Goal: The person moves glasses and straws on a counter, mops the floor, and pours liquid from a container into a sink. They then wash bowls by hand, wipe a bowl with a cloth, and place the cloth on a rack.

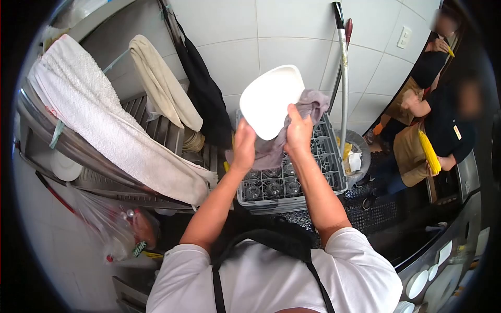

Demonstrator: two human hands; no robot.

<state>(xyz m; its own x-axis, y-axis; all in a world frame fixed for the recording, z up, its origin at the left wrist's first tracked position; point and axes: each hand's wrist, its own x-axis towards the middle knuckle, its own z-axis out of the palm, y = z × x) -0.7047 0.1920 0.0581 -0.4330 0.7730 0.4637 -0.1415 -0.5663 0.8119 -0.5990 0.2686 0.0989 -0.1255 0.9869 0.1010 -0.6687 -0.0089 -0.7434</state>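
Observation:
A white plate (271, 99) with rounded corners is held up in front of me, tilted, above a grey glass rack. My left hand (243, 147) grips its lower left edge. At the lower right edge, my right hand (299, 129) is closed on the plate together with a greyish-mauve cloth (313, 104). The cloth hangs behind and below the plate, between both hands. Beneath them, the grey rack (329, 156) holds several upside-down clear glasses (272, 189) in its compartments.
A white towel (109, 115) and a beige cloth (164, 81) drape over the metal rack at left. Below hangs a clear bag of bottles (125, 229). A mop handle (344, 78) leans beside a bin (360, 156). Two people stand at right, one holding a yellow item (429, 151).

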